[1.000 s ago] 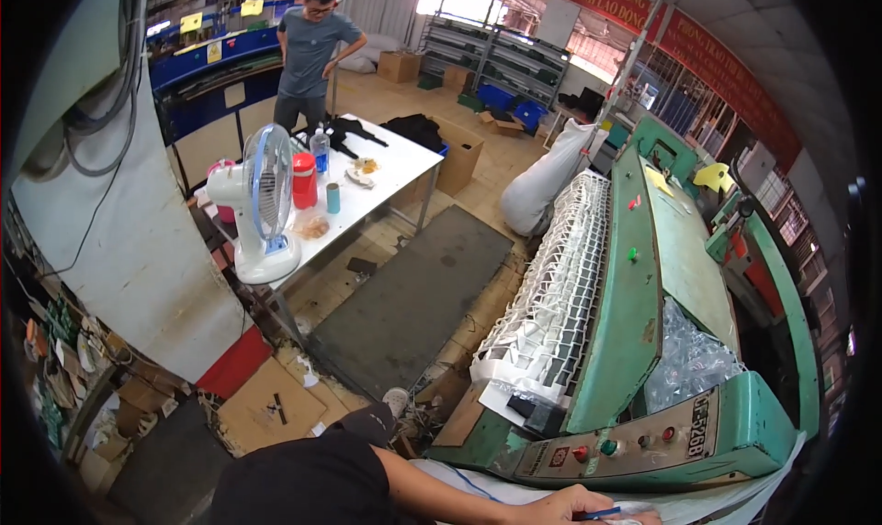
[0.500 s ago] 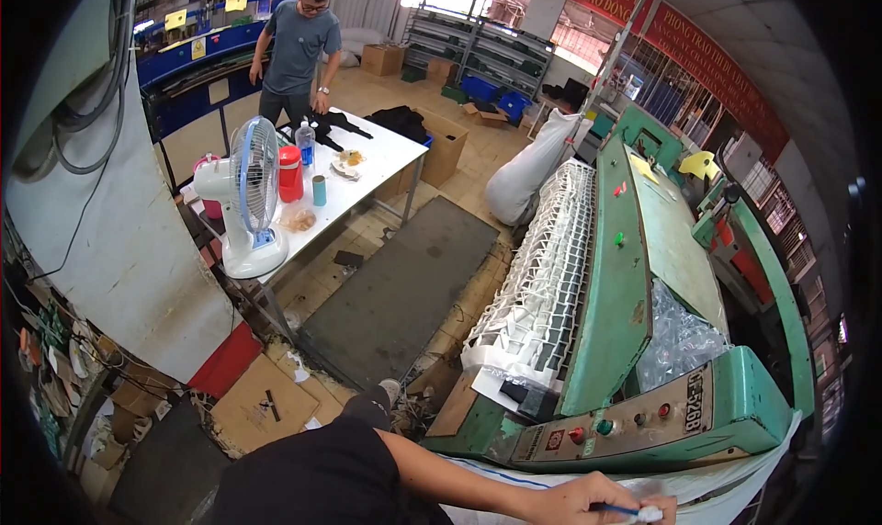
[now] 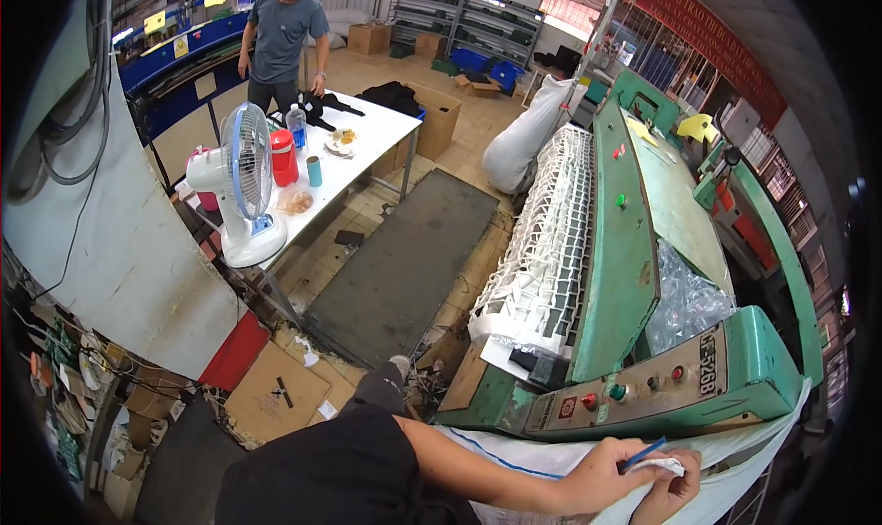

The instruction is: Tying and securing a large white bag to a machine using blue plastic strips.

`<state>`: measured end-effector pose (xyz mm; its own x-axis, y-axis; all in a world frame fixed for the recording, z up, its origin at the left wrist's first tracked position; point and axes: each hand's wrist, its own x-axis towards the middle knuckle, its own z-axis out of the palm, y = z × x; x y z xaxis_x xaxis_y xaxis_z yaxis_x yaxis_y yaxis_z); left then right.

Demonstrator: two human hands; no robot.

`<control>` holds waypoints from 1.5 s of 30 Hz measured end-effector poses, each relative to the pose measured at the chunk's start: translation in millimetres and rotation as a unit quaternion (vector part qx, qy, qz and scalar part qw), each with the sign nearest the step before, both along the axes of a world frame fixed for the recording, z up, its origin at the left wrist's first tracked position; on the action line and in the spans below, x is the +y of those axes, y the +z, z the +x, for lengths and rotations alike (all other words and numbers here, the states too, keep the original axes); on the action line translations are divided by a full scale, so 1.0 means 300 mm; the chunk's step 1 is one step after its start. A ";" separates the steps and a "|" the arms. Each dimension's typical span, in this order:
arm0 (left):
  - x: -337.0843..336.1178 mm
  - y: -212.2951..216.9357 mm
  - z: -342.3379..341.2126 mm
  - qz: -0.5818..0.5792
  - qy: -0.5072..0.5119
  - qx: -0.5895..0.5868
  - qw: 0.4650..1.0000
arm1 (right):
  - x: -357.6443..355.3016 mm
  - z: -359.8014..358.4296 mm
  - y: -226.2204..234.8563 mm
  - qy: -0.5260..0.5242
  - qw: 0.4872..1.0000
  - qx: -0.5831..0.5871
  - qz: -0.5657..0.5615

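Observation:
Both my hands meet at the lower right, over a white sack with a blue stripe that hangs at the end of a green machine. My left hand, at the end of a bare forearm, is closed; a thin blue strip sticks out between its thumb and fingers. Close beside it my right hand is closed on a crumpled white piece. Whether that piece belongs to the sack I cannot tell. The fingers partly hide both things.
The green machine carries white straps on its roller and a button panel. A dark mat lies on the floor. Left of it stands a white table with a fan and red jug. A person stands behind.
My right hand has come into clearer view against my left. The blue strip now points upward, and the white piece is spread wider. My view has shifted slightly.

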<state>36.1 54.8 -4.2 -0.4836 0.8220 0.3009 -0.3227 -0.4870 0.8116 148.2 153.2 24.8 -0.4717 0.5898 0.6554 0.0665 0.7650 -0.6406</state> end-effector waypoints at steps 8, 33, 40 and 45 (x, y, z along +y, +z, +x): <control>-0.041 0.010 -0.066 0.261 -0.201 -0.038 0.943 | -0.139 -0.013 0.160 -0.054 0.956 0.066 0.283; -0.146 0.216 -0.262 0.329 0.130 0.339 0.872 | -0.148 0.050 0.365 0.225 0.956 -0.189 0.022; -0.190 0.119 -0.103 0.105 0.068 0.156 0.980 | -0.222 -0.068 0.359 0.067 0.985 -0.156 0.043; -0.096 0.046 -0.062 0.099 -0.065 0.027 0.993 | -0.014 -0.011 0.277 0.197 0.970 -0.142 -0.010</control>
<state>17.4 26.0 9.7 -0.3551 0.7986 0.4859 -0.3515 -0.5957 0.7222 145.0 149.0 107.8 -0.8228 0.3380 0.4569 -0.0535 0.7544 -0.6543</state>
